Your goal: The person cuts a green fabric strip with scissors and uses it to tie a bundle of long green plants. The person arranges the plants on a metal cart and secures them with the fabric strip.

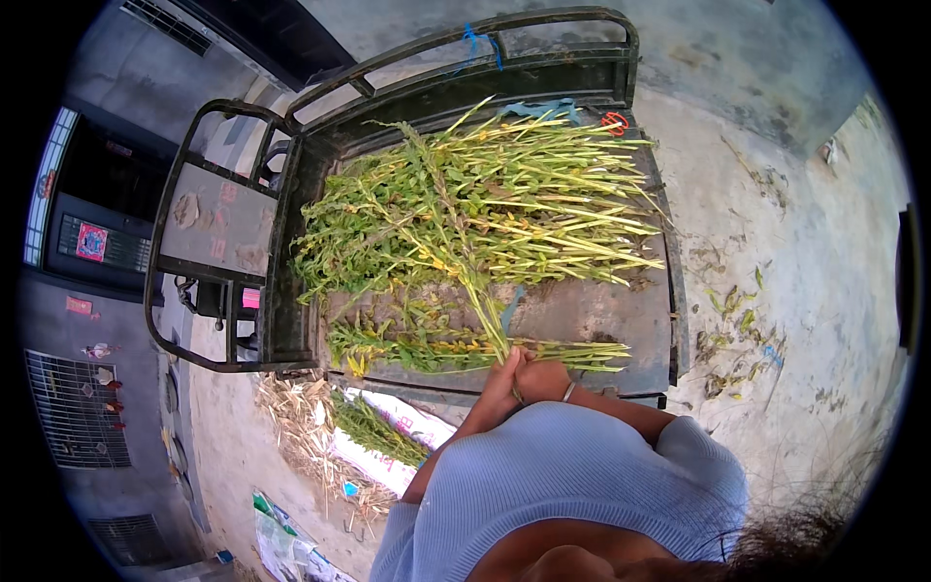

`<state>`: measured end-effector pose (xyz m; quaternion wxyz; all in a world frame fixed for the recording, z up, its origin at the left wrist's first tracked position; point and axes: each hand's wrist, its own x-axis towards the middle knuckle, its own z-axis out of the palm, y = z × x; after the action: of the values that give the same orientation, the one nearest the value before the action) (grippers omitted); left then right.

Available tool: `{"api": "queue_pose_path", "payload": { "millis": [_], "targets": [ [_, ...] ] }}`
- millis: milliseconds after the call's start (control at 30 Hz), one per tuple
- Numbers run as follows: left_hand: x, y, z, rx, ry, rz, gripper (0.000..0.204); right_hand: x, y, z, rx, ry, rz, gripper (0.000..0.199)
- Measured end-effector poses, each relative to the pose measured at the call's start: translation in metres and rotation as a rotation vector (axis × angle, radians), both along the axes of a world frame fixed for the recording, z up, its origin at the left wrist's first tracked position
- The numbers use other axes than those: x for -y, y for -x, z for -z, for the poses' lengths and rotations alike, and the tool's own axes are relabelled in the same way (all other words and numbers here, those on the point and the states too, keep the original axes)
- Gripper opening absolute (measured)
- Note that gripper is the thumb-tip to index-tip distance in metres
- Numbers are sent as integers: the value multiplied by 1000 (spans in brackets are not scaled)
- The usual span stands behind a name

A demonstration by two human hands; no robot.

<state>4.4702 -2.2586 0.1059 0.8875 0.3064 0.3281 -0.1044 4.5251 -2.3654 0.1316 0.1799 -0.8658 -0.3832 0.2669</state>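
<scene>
Just above clasped hands (527,380) — stalks (475,291).

Both hands, left hand (501,373) and right hand (543,380), are clasped together around the stem ends of a green plant bundle (456,242) lying over the stalk pile (543,194) in the cart bed (582,310).

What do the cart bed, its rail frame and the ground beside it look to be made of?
Cart bed: apparently sheet metal, dull and dirt-stained, with raised rims. Rail frame: bent metal tube with dark, worn paint. Ground: likely poured concrete, pale, rough and mottled, littered with plant scraps. Both hands grip a green plant stalk over the bed.
</scene>
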Motion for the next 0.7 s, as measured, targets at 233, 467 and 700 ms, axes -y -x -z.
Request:
{"api": "queue_pose_path", "payload": {
  "millis": [233, 467, 700],
  "targets": [
    [-15, 13, 4, -121, -185, 20, 25, 2, -129, 54, 88, -440, 110, 28],
    [-22, 7, -25, -90, -37, 0, 26, -38, -198, 115, 478, 84, 43, 46],
    [-33, 20, -28, 46, 98, 3, 24, -24, -195, 97, 70, -27, -227, 47]
  ]
}}
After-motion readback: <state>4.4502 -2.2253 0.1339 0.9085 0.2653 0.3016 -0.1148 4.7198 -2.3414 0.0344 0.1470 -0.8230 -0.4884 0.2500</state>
